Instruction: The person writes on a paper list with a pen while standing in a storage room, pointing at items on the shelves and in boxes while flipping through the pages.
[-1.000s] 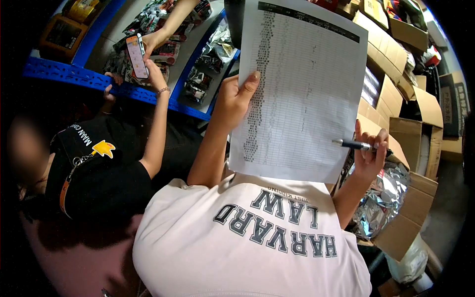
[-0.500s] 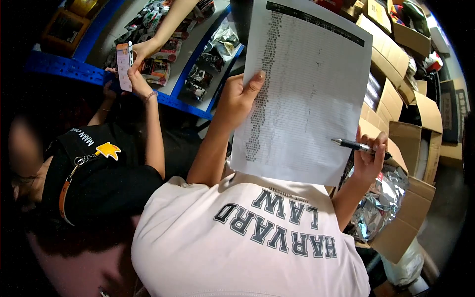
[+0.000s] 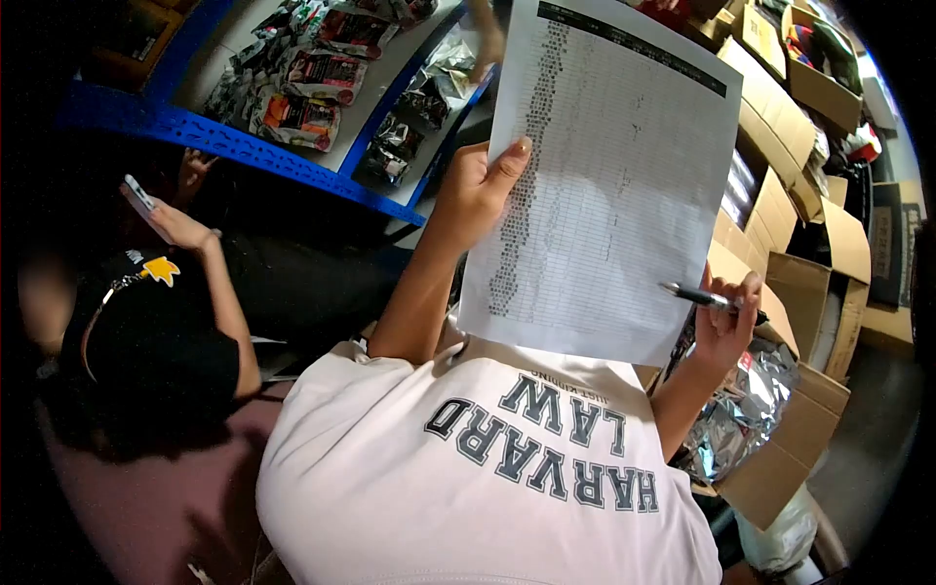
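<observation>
My left hand (image 3: pixel 476 200) grips the left edge of a printed sheet (image 3: pixel 604 205), its thumb lying on the front. The sheet carries a long table of small rows under a dark header band and is held up in front of my chest. My right hand (image 3: pixel 726 322) is closed around a black and silver pen (image 3: pixel 700 294) at the sheet's lower right edge. The pen's tip points left, over the sheet. Below the sheet is my light shirt (image 3: pixel 526 439) with dark lettering.
On the left, a co-worker in black holds a phone (image 3: pixel 146 208). Another person's hand (image 3: pixel 485 44) is at the top, near a blue-edged shelf (image 3: pixel 195 130) with foil food packets (image 3: pixel 327 76). To the right stand open cardboard boxes (image 3: pixel 799 292) and silver foil packaging (image 3: pixel 736 405).
The co-worker at left has leaned away, lowering the phone leftward. The other person's arm has withdrawn from the phone toward the upper middle. My hands, sheet and pen have barely moved.
</observation>
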### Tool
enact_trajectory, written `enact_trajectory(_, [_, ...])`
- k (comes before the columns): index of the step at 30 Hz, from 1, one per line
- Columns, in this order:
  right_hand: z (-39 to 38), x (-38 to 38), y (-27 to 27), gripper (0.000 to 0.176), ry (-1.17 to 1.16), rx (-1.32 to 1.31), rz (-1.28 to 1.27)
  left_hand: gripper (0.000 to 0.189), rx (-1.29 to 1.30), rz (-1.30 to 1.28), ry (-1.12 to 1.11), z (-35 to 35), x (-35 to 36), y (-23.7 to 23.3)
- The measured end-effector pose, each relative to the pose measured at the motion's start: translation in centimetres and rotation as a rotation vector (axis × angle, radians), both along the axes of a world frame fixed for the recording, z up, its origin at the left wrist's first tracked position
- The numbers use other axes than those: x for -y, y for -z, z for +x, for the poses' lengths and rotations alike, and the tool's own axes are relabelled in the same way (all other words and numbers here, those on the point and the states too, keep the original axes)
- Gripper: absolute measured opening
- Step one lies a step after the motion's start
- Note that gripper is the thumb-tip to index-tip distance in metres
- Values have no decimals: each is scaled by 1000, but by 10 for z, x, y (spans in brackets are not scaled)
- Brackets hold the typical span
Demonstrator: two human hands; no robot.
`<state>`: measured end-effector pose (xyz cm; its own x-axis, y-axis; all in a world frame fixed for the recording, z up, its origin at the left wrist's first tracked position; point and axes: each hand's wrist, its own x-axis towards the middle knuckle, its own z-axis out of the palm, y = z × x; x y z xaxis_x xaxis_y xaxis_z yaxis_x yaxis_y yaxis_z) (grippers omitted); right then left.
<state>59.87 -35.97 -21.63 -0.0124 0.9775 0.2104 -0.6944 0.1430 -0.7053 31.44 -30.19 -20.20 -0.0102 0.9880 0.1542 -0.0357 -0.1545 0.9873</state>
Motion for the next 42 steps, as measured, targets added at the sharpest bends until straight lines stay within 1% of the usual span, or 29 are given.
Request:
enact_trajectory(3, [3,0,3,23,-44,-86,71,32,27,33,-47,3,1,4])
enact_trajectory(4, [3,0,3,25,-35,-62,79,31,23,33,-53,2,0,5])
enact_trajectory(8, [13,-4,7,24,-228,-214,43,30,-31,-57,-7,-8,1,1])
enact_trajectory(11, [-8,-9,-3,24,-71,-316,-34,31,-29,-46,-11,-11,2,5])
enact_trajectory(12, [-7,-13,-1,24,-132,-323,32,32,-24,-65,-15,-10,4,2])
enact_trajectory(15, [-2,-18,4,25,85,-297,-46,33,-29,-103,-26,-1,7,-12])
enact_trajectory(16, [-2,-21,8,27,156,-249,-97,33,-36,-111,-29,-1,8,-13])
enact_trajectory(19, [-26,-23,6,37,298,105,-310,33,-35,-117,-26,-1,6,-7])
enact_trajectory(20, [-32,-22,1,36,230,196,-394,33,-31,-120,-21,-1,5,-4])
enact_trajectory(23, [-32,-20,4,34,215,217,-454,34,-29,-170,-32,0,1,-3])
enact_trajectory(26, [-31,-16,7,32,181,243,-521,34,-65,-81,-68,0,-2,5])
enact_trajectory(27, [-31,-15,7,32,167,248,-542,35,-59,-87,-78,1,0,6])
enact_trajectory(30, [-28,-16,6,27,213,643,-284,35,-60,-88,-108,3,3,1])
enact_trajectory(33, [-31,-28,-13,21,209,531,-474,35,-80,-89,-117,1,-4,-19])
enact_trajectory(34, [-34,-30,-13,15,225,482,-464,35,-70,-91,-113,2,-5,-23])
enact_trajectory(37, [-26,-25,-1,15,194,621,-380,36,-79,-58,-119,5,6,-23])
enact_trajectory(41, [-36,-20,7,17,326,785,-315,38,-89,8,-112,1,7,-3])
enact_trajectory(42, [-36,-20,11,18,357,826,-309,38,-85,-12,-96,1,4,3])
